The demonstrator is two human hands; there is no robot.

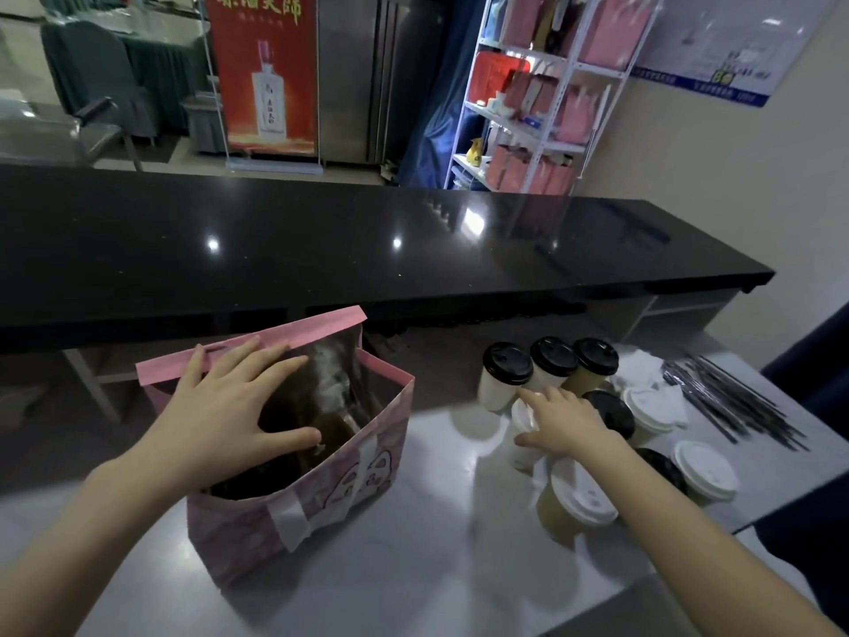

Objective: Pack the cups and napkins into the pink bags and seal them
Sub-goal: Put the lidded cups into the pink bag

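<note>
A pink bag [349, 480] with a cartoon print stands open on the steel table, its flap up at the back. My left hand [229, 406] lies spread over the bag's mouth, fingers straight, thumb at the front rim. To the right stand several lidded cups, some with black lids [507, 363] and some with white lids [583, 496]. My right hand [558, 422] curls round a white-lidded cup [523, 418] in the middle of the group. White napkins [643, 367] lie behind the cups.
A bundle of wrapped dark straws [730, 397] lies at the table's right edge. A raised black counter [367, 250] runs along the back. Beyond it stands a white shelf [542, 94] with more pink bags.
</note>
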